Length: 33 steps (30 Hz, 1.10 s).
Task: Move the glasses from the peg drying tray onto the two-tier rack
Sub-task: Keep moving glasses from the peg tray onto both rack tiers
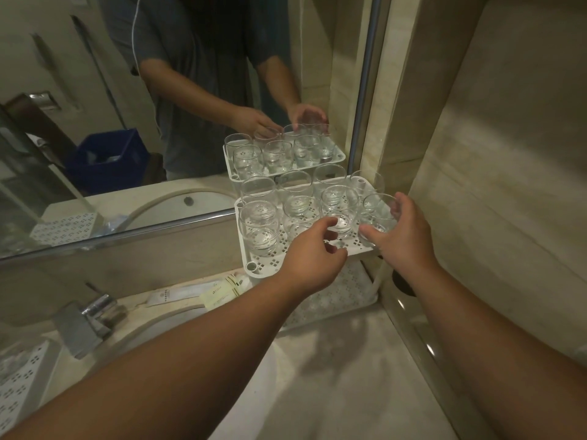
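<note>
A white two-tier rack (263,268) stands in the corner by the mirror. Several clear glasses stand upright on its top tier, one large glass (258,225) at the front left. My right hand (403,230) wraps around a glass (376,214) at the tier's front right edge. My left hand (313,255) hovers at the front edge with its fingers spread, fingertips close to a middle glass (338,208), holding nothing. The lower tier (336,293) shows no glasses. A corner of the perforated white peg tray (19,385) shows at the far left.
A chrome faucet (84,322) and the sink rim lie to the left. Wrapped toiletry packets (203,292) lie behind the basin. The mirror (158,122) reflects the rack and a person's arms. A marble wall closes in on the right.
</note>
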Each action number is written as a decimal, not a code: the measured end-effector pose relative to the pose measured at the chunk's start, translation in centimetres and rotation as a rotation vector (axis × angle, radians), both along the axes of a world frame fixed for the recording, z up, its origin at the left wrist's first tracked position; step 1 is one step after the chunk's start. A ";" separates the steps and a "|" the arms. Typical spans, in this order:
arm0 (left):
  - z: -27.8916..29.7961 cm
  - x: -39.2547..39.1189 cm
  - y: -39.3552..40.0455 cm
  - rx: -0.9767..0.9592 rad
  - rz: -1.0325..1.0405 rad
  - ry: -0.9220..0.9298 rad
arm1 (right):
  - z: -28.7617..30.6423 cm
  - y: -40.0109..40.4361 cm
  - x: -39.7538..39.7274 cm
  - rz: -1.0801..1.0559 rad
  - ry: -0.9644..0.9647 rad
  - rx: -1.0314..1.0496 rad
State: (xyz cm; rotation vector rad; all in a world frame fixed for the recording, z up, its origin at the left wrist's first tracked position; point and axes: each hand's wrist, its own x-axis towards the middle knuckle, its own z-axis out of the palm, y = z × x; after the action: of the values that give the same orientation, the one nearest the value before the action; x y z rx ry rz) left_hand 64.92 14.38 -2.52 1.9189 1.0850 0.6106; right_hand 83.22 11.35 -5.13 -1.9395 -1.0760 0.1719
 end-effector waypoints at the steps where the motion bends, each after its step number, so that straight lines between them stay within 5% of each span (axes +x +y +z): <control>1: 0.0 -0.1 -0.1 0.015 -0.003 -0.001 | 0.2 -0.2 0.0 -0.001 -0.010 0.003; 8: 0.2 -1.3 -0.8 0.042 0.043 -0.120 | 2.3 -2.1 -1.9 -0.076 -0.108 0.201; 16: 1.1 -6.7 -1.1 0.138 0.100 -0.214 | 4.9 -2.5 -9.4 0.153 -0.142 0.332; 33: 0.8 -29.8 -0.4 0.313 0.436 -0.142 | 5.9 2.9 -32.1 0.698 -0.110 0.183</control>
State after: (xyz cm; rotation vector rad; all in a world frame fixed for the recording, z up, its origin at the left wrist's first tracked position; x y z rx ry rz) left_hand 35.15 14.01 -1.70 1.8659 1.3899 1.2011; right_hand 51.11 14.23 0.77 -1.3588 -1.7466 0.3357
